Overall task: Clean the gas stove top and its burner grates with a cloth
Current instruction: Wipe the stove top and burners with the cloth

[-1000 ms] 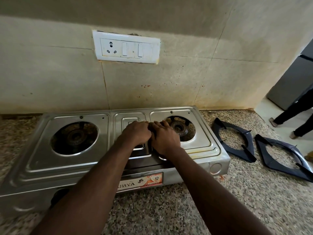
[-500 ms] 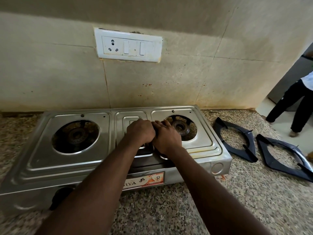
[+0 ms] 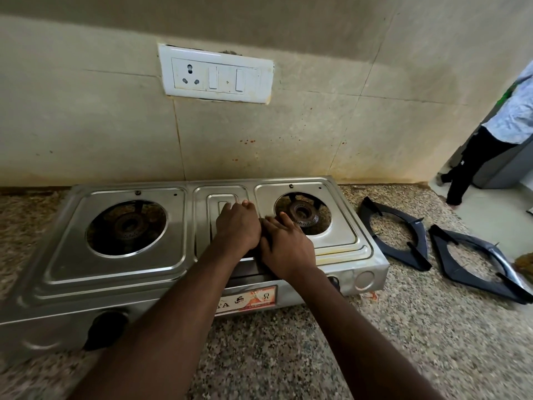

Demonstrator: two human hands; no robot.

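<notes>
Stained beige tiled wall (image 3: 86, 125) fills the far half. Speckled granite counter (image 3: 403, 342) runs below it, out to the near and right edges

Steel two-burner stove (image 3: 115, 281) sits on the counter against the wall, left of centre, a bit skewed, with both grates off it

Two bare forearms come in from the near edge and cross the stove's front face. They hide most of the brand label (image 3: 253, 298) and part of a knob on the right of the front

Second person (image 3: 516, 116) stands far right on pale floor, in a light shirt and dark trousers, beside a grey unit

First grate (image 3: 392, 212) lies flat on the counter just right of the stove, not touching it. Second grate (image 3: 478, 285) lies further right and nearer, just beside the first, its right corner cut by the frame edge

White switch plate (image 3: 216, 73) on the wall above the stove's middle has one socket and two rockers

Left hand (image 3: 238, 223) is on the raised centre panel between the burners, knuckles up, fingers bent down onto the steel. Can't tell if it grips anything underneath

Right hand (image 3: 285, 246) touches the left hand's side. It lies on the ridge next to the right burner well, fingers straight, pinching nothing, tips at the opening's edge

Left burner (image 3: 127, 226) and right burner (image 3: 302, 215) are brown and grimy in their round openings

Black knob (image 3: 105, 329) is on the front face, near left
</notes>
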